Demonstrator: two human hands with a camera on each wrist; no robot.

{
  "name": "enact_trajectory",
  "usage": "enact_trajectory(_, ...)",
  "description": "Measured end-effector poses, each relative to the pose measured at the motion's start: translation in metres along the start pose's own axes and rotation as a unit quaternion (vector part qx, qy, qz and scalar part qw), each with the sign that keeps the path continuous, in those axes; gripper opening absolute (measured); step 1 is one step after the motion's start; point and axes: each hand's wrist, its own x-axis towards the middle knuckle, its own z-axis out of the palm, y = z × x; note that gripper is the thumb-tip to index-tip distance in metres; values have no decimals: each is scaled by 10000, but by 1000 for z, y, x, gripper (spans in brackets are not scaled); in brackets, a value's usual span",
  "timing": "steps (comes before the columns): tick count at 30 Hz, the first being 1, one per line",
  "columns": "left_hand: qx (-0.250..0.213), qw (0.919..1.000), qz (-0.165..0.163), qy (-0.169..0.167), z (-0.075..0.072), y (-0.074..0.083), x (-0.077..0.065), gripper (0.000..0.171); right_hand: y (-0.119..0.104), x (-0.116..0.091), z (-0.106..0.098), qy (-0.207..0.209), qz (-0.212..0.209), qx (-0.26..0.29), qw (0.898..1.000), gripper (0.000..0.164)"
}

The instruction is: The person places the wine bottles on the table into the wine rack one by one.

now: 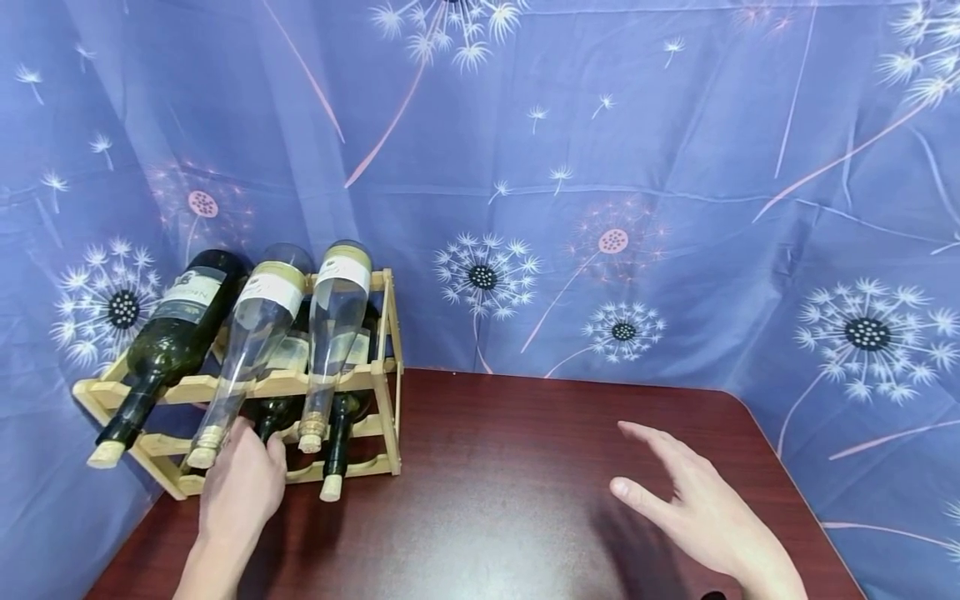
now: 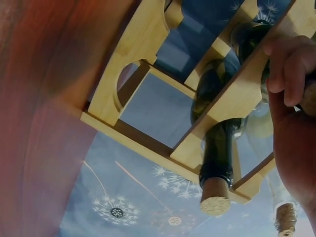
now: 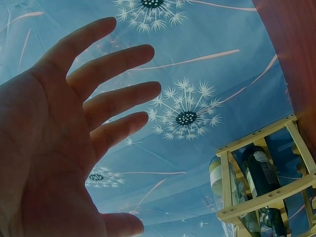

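Observation:
My left hand (image 1: pixel 243 479) is at the front of a wooden wine rack (image 1: pixel 300 385), its fingers curled round the corked neck of a dark wine bottle (image 1: pixel 291 352) in the middle of the lower row. Much of that neck is hidden by the hand in the head view; part of its cork (image 2: pixel 309 98) shows in the left wrist view. Just above, a clear bottle (image 1: pixel 258 329) lies in the upper row. Over the table at the right, my right hand (image 1: pixel 697 508) hovers with spread fingers and thumb apart, holding nothing.
A dark green bottle (image 1: pixel 168 346) and another clear bottle (image 1: pixel 339 312) also lie in the upper row, corks forward. Another dark bottle (image 1: pixel 341 425) occupies the lower right slot. The rack stands on a reddish-brown table (image 1: pixel 510 475) before a blue dandelion-print cloth (image 1: pixel 570 150).

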Motion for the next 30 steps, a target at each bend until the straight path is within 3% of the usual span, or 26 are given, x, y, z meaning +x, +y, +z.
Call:
enact_trajectory(6,254,9997,52,-47,0,1,4,39,1,0,1,-7,14,-8,10000,64)
enact_trajectory(12,376,9959,-366,-743,-5,4,10,63,1,-1,0,-29,17,-29,10000,63)
enact_trajectory(15,373,9941,-517,-877,-5,5,13,68,1,-1,0,-18,14,-44,10000,63)
enact_trajectory(30,275,9952,-412,-841,-5,1,13,67,0,-1,2,-87,64,-39,9999,62)
